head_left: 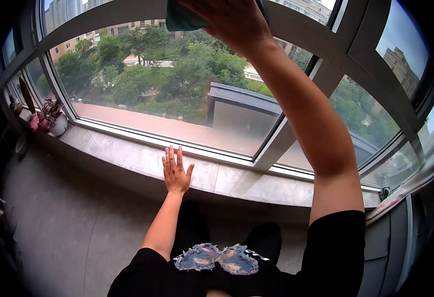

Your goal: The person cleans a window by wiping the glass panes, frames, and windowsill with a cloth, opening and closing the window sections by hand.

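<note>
My left hand [176, 174] lies flat with its fingers spread on the pale stone windowsill [113, 148], fingertips close to the lower window frame. Raised high at the top edge of the view, my right hand [236, 24] holds a dark green cloth [181, 19] against the window, at the horizontal grey frame bar. The fingertips of that hand are partly cut off by the view's edge. Below the cloth, the large window pane [142, 94] shows trees and buildings outside.
Potted plants [52, 116] stand at the sill's left end. To the right, a thick upright frame post [326, 69] divides the windows. A bunched pale curtain [400, 193] hangs at far right, beside a grey cabinet [378, 237]. Grey floor tiles [68, 218] lie below.
</note>
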